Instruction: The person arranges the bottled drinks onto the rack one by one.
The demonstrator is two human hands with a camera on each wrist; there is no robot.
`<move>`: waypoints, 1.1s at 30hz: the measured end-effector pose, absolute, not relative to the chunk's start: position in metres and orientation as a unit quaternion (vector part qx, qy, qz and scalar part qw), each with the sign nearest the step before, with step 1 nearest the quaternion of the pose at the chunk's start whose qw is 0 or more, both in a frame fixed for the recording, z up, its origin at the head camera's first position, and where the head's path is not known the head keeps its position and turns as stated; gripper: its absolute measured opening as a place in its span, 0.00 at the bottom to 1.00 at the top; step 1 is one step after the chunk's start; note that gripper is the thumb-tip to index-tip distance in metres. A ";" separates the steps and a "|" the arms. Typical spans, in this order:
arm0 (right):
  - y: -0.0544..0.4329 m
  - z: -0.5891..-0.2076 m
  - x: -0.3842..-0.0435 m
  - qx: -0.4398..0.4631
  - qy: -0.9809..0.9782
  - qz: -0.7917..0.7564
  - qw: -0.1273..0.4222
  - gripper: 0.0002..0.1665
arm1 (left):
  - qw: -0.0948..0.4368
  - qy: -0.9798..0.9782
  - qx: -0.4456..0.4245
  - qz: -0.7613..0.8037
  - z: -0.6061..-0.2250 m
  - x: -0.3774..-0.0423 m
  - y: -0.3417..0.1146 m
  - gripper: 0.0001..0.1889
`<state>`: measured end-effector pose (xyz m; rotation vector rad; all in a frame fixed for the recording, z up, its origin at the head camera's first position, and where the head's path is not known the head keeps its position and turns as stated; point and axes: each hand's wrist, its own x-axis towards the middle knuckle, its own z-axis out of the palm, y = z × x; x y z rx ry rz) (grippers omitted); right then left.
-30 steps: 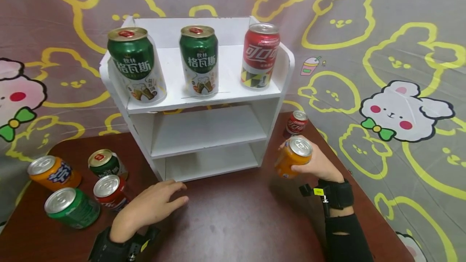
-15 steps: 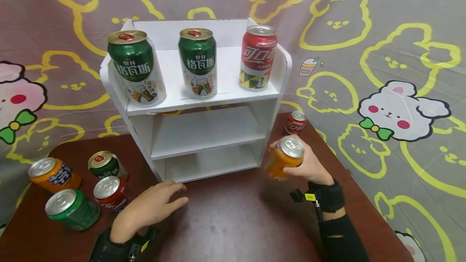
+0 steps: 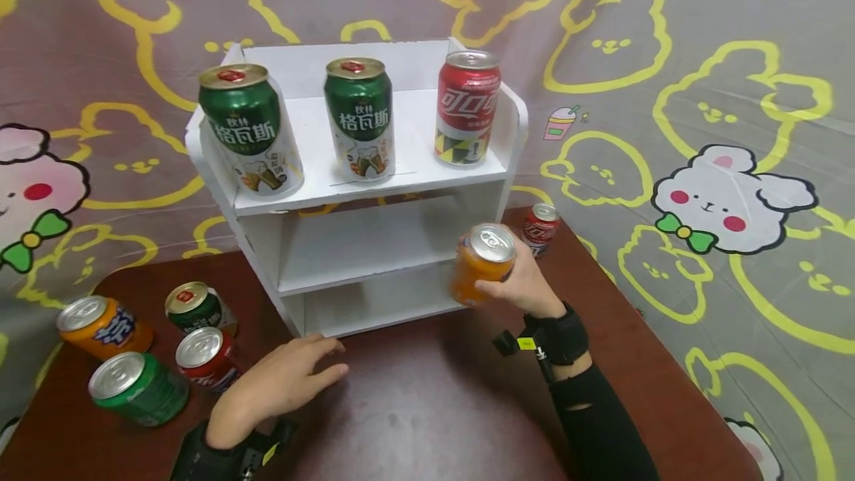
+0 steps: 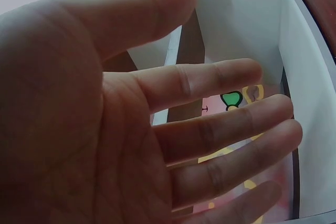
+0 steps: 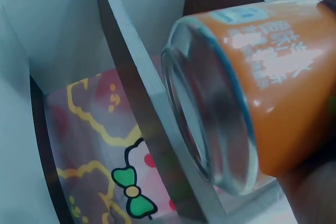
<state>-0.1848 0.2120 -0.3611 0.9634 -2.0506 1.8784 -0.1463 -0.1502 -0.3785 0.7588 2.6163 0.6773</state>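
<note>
My right hand (image 3: 528, 284) grips an orange soda can (image 3: 482, 266) in front of the right side of the white shelf (image 3: 374, 273), off the table. In the right wrist view the silver bottom of that can (image 5: 286, 72) is close to a shelf board's edge. My left hand (image 3: 283, 381) holds nothing; its fingers are spread and relaxed over the table beside a red can (image 3: 207, 362). The left wrist view shows its palm (image 4: 121, 124) and extended fingers. Two green-and-white cans (image 3: 247, 128) and a red cola can (image 3: 467, 110) stand upright on the top tier.
Left of the shelf stand another orange can (image 3: 107, 329), a green can (image 3: 140, 390) and a green-and-white can (image 3: 200, 308). A red cola can (image 3: 539, 228) stands right of the shelf, behind my right hand. A patterned cloth (image 3: 601, 43) hangs behind the brown table (image 3: 414, 407).
My right hand has carried the orange soda can left and slightly up, from beside the shelf to its front. My left hand and the other cans stay in place; the head view shifts slightly.
</note>
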 end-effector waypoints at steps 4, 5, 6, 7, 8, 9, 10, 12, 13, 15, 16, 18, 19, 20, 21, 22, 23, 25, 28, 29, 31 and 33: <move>0.204 -0.355 -0.193 0.301 -0.724 0.614 0.089 0.42 | 0.177 0.916 0.266 0.243 -0.380 -0.148 -0.150 0.20; 0.202 -0.354 -0.195 0.296 -0.731 0.608 0.088 0.41 | 0.178 0.916 0.266 0.243 -0.380 -0.148 -0.150 0.20; 0.200 -0.353 -0.196 0.292 -0.738 0.602 0.088 0.40 | 0.179 0.916 0.265 0.243 -0.381 -0.148 -0.150 0.20; 0.198 -0.352 -0.198 0.289 -0.743 0.597 0.088 0.40 | 0.180 0.915 0.266 0.244 -0.381 -0.148 -0.151 0.20; 0.197 -0.351 -0.200 0.287 -0.745 0.596 0.085 0.39 | 0.179 0.916 0.266 0.242 -0.381 -0.148 -0.151 0.20; 0.195 -0.349 -0.201 0.287 -0.747 0.594 0.083 0.39 | 0.178 0.916 0.265 0.242 -0.381 -0.148 -0.151 0.20; 0.193 -0.348 -0.203 0.286 -0.749 0.592 0.081 0.39 | 0.177 0.917 0.264 0.241 -0.381 -0.147 -0.152 0.20; 0.191 -0.345 -0.206 0.288 -0.749 0.592 0.076 0.38 | 0.174 0.917 0.267 0.240 -0.381 -0.147 -0.152 0.20; 0.190 -0.343 -0.207 0.288 -0.749 0.593 0.074 0.39 | 0.172 0.917 0.268 0.240 -0.381 -0.147 -0.152 0.20; 0.189 -0.340 -0.210 0.284 -0.749 0.594 0.070 0.39 | 0.170 0.917 0.271 0.240 -0.382 -0.147 -0.152 0.21; 0.188 -0.338 -0.211 0.279 -0.749 0.597 0.068 0.39 | 0.170 0.916 0.273 0.240 -0.382 -0.148 -0.151 0.21; 0.188 -0.336 -0.214 0.267 -0.750 0.601 0.065 0.41 | 0.170 0.915 0.277 0.241 -0.382 -0.150 -0.150 0.21; 0.187 -0.335 -0.215 0.261 -0.752 0.602 0.062 0.41 | 0.170 0.915 0.277 0.241 -0.382 -0.150 -0.150 0.21; 0.186 -0.335 -0.217 0.256 -0.755 0.601 0.059 0.42 | 0.169 0.915 0.277 0.241 -0.383 -0.150 -0.151 0.21; 0.185 -0.334 -0.218 0.250 -0.758 0.600 0.055 0.42 | 0.169 0.915 0.277 0.241 -0.383 -0.150 -0.151 0.21; 0.183 -0.334 -0.219 0.245 -0.762 0.597 0.053 0.42 | 0.168 0.915 0.277 0.242 -0.383 -0.151 -0.152 0.21; 0.182 -0.334 -0.220 0.241 -0.765 0.595 0.050 0.42 | 0.168 0.914 0.277 0.243 -0.383 -0.151 -0.152 0.21; 0.180 -0.335 -0.221 0.235 -0.770 0.591 0.046 0.42 | 0.167 0.914 0.278 0.244 -0.383 -0.151 -0.152 0.21; 0.176 -0.335 -0.224 0.234 -0.777 0.583 0.046 0.40 | 0.164 0.913 0.279 0.246 -0.383 -0.150 -0.153 0.20; 0.175 -0.334 -0.225 0.233 -0.779 0.581 0.045 0.39 | 0.162 0.914 0.280 0.245 -0.383 -0.150 -0.153 0.20; 0.172 -0.334 -0.228 0.231 -0.781 0.578 0.046 0.39 | 0.159 0.914 0.281 0.245 -0.383 -0.150 -0.154 0.21; 0.169 -0.334 -0.230 0.223 -0.781 0.582 0.045 0.39 | 0.156 0.915 0.280 0.244 -0.383 -0.150 -0.155 0.21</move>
